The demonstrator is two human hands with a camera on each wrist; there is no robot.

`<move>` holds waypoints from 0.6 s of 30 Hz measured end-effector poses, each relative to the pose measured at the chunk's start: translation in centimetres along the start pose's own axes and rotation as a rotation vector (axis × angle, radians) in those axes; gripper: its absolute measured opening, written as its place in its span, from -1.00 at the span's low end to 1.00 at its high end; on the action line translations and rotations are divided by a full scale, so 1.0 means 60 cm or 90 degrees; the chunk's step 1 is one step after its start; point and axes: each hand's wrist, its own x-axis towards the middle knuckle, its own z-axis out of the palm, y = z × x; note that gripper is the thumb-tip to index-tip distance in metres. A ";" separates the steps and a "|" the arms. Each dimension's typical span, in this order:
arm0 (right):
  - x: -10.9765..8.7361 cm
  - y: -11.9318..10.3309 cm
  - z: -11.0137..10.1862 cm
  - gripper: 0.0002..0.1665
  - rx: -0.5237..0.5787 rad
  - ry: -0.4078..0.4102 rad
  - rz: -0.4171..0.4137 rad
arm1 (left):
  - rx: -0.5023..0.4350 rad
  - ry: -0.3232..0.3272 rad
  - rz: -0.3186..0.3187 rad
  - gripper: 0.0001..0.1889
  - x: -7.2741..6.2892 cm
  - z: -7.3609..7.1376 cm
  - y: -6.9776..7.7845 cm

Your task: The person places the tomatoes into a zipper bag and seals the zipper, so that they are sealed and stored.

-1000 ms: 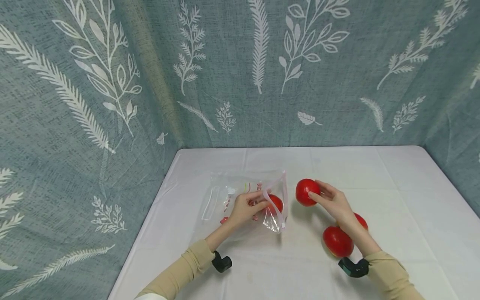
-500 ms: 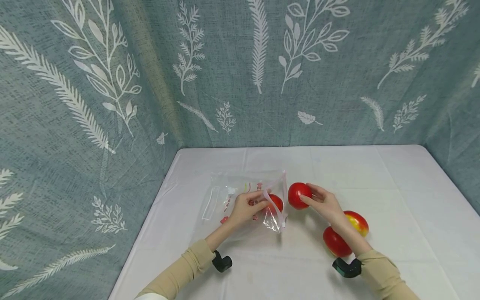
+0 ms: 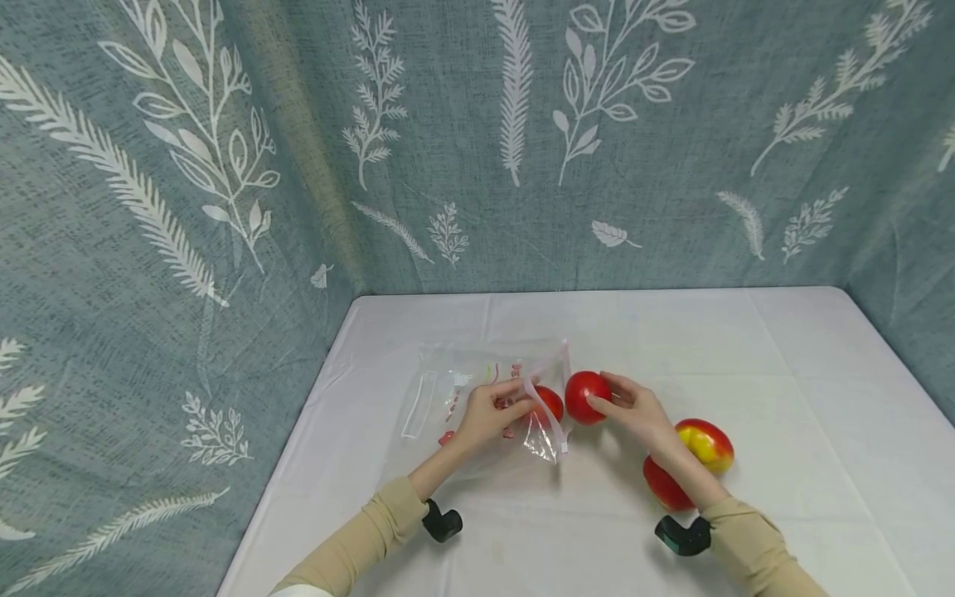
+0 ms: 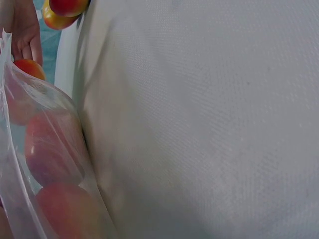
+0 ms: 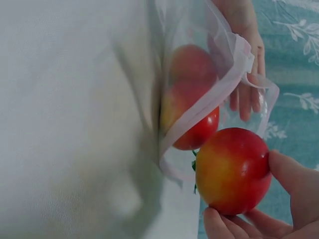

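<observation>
Bringing the red-yellow fruit [image 3: 585,398] nearer to the zip bag [image 3: 458,385] during 1 second, the right hand [image 3: 638,414] now grips it just outside the bag's mouth, so it is not yet inside. The left hand [image 3: 485,414] holds the bag's lip; 2 other fruits [image 3: 705,445] lie right of the bag.

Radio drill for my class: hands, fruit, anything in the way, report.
Left hand holding clear bag at mouth. Right hand gripping red fruit outside it. Bagged fruit near mouth, possibly in the way.
</observation>
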 end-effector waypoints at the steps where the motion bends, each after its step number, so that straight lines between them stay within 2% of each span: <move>1: 0.000 0.000 0.001 -0.13 0.000 0.000 -0.001 | 0.000 0.000 0.000 -0.60 0.000 0.000 0.000; 18: 0.000 0.005 0.019 -0.21 -0.012 -0.006 0.004 | 0.002 -0.006 -0.015 -0.59 -0.002 -0.001 0.003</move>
